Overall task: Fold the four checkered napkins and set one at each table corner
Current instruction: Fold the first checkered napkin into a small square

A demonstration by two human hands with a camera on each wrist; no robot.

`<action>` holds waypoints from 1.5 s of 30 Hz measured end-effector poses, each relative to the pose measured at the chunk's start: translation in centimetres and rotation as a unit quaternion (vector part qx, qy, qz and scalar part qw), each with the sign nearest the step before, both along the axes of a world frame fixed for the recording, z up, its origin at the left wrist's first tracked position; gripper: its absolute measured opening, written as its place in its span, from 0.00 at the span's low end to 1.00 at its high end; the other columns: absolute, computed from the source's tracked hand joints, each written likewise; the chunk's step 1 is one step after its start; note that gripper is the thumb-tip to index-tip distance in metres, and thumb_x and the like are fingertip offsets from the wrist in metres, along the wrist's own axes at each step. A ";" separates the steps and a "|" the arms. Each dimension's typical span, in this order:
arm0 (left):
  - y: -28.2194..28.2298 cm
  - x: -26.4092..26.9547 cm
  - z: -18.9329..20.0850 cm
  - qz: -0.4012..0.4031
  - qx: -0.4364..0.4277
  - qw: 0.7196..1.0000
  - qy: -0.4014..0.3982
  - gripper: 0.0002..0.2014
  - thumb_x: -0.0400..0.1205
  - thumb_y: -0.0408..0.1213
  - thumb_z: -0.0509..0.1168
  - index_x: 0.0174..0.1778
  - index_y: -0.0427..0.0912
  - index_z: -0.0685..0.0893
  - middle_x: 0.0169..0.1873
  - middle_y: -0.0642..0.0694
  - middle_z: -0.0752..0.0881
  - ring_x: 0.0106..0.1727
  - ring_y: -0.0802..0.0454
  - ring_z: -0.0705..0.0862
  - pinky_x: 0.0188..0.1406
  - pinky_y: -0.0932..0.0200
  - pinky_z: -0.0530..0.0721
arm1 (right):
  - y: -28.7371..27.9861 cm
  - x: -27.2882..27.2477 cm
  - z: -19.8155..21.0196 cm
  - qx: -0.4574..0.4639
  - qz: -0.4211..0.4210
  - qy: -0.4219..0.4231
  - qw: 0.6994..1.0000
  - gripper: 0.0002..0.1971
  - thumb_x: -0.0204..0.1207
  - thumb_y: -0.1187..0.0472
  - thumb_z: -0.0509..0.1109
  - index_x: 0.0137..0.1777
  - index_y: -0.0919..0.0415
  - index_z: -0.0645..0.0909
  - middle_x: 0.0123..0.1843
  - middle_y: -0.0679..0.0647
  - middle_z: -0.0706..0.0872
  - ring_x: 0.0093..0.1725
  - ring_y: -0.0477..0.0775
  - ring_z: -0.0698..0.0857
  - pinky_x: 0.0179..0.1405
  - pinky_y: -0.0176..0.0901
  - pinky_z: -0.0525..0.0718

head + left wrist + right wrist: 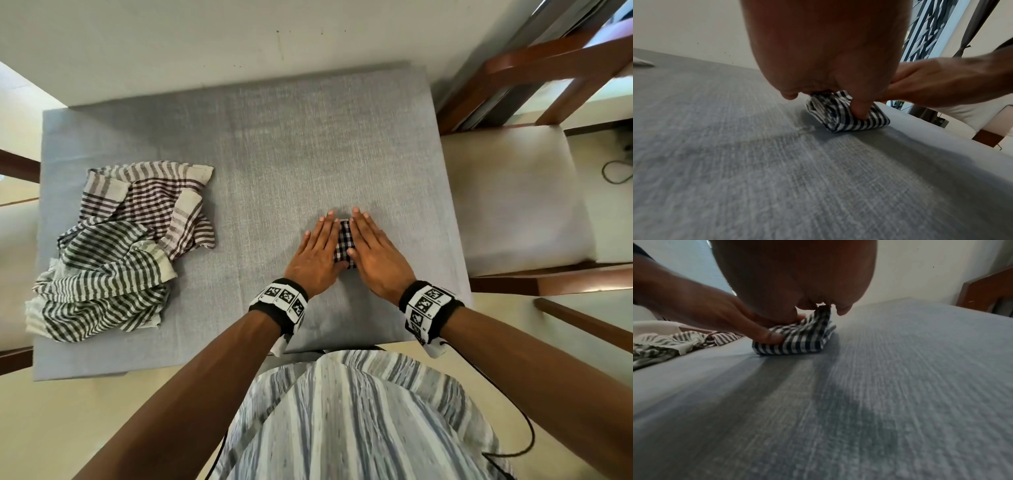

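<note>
Folded napkin [344, 244], dark-and-white check, sits on the table [274, 144] right of centre, nearer the front edge than the back, not at any corner. Mostly hidden in the head view: only a narrow strip shows between the two hands. Left hand [317, 255] lies on its left side, right hand [375, 255] on its right side, fingers straight and pointing toward the back edge. Grip, left: fingers extended, thumb [860, 107] pressing down on top of the bundle in the left wrist view; no curl round it. Grip, right: fingers also extended flat. In the right wrist view the palm blocks most of them, and the cloth's far end rises between the fingertips; pinch or plain press, cannot tell. Fold count unreadable; layered edges visible at the near-left end in the left wrist view, blurred. Both wrist views soft with motion blur.

Unfolded napkins [123, 246], a crumpled striped and checked heap, lie by the table's left edge, toward the front-left corner. How many are in the heap cannot be told; layers overlap. Wooden chair [520, 192] stands just off the right edge, top cut off by the frame. Wrist bands [430, 303] with black-and-white markers on both wrists.
</note>
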State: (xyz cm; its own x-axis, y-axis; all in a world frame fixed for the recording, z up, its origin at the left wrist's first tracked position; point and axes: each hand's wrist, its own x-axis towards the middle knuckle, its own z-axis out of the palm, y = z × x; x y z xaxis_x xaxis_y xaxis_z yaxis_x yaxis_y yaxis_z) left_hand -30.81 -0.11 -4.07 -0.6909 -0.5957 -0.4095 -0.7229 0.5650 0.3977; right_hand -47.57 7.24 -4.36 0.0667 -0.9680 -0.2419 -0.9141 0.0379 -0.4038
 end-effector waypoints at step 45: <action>-1.3 1.5 -2.4 -0.011 -0.011 1.000 0.003 0.38 0.87 0.63 0.44 0.86 0.49 0.36 0.86 0.51 0.36 0.86 0.50 0.35 0.86 0.45 0.40 | -0.6 -0.6 -2.7 0.033 -0.012 0.046 0.998 0.38 0.87 0.36 0.43 0.87 0.55 0.34 0.89 0.51 0.34 0.87 0.48 0.35 0.87 0.57 0.45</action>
State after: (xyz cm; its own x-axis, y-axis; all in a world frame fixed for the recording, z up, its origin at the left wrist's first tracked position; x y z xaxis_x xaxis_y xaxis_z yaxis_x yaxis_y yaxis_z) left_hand -29.34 -1.43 -6.46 -0.7063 -0.5892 -0.3924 -0.7079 0.5900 0.3883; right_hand -48.13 6.60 -7.06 0.0179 -0.9507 -0.3095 -0.9460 0.0841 -0.3132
